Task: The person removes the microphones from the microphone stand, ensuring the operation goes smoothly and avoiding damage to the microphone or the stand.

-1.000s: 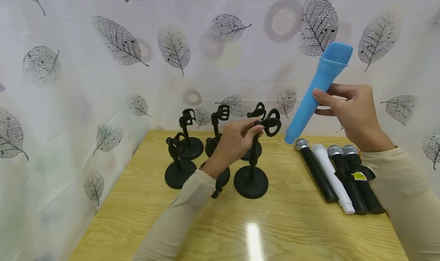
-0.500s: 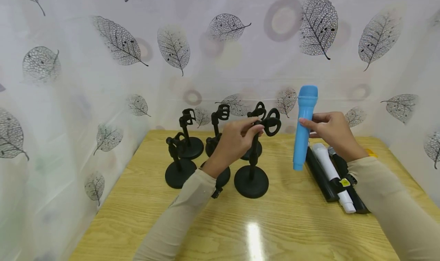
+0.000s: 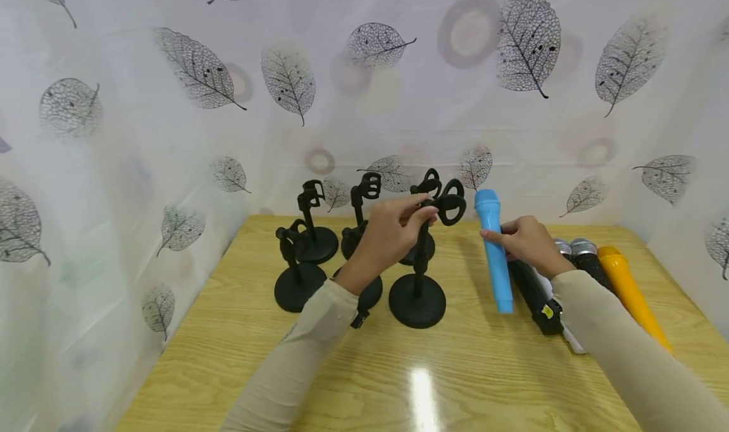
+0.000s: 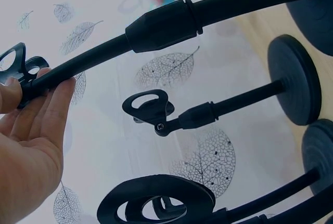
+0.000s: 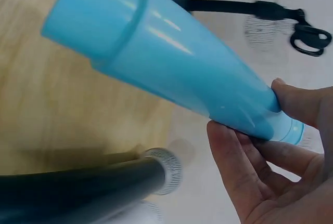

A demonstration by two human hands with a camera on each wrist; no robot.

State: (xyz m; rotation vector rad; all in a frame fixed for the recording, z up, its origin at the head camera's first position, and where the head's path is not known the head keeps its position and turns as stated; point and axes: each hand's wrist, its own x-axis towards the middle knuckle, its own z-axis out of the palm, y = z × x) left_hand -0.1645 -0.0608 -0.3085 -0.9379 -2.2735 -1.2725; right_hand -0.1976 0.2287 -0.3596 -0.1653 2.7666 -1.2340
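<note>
My left hand (image 3: 387, 236) pinches the neck of a black desktop microphone stand (image 3: 418, 302), just below its clip (image 3: 450, 204). That stand is upright on the table, and its clip holds nothing. In the left wrist view, thumb and fingers close round the thin pole (image 4: 78, 63) beside the clip. My right hand (image 3: 529, 245) grips a blue microphone (image 3: 494, 255) between thumb and fingers, head end up and slightly tilted. The right wrist view shows the blue tail end (image 5: 99, 16) pointing toward the camera. The microphone is to the right of the stand, apart from it.
Several other black stands (image 3: 299, 286) stand close together behind and left of the held one. At the right lie a black microphone (image 3: 529, 293), a partly hidden white one, dark ones with silver heads (image 3: 585, 248) and an orange one (image 3: 632, 290). A leaf-print curtain (image 3: 364, 116) hangs behind the wooden table (image 3: 216, 356).
My right hand has brought the blue microphone down and to the left, turning it from a rightward lean to nearly upright. The left hand and its stand have stayed in place.
</note>
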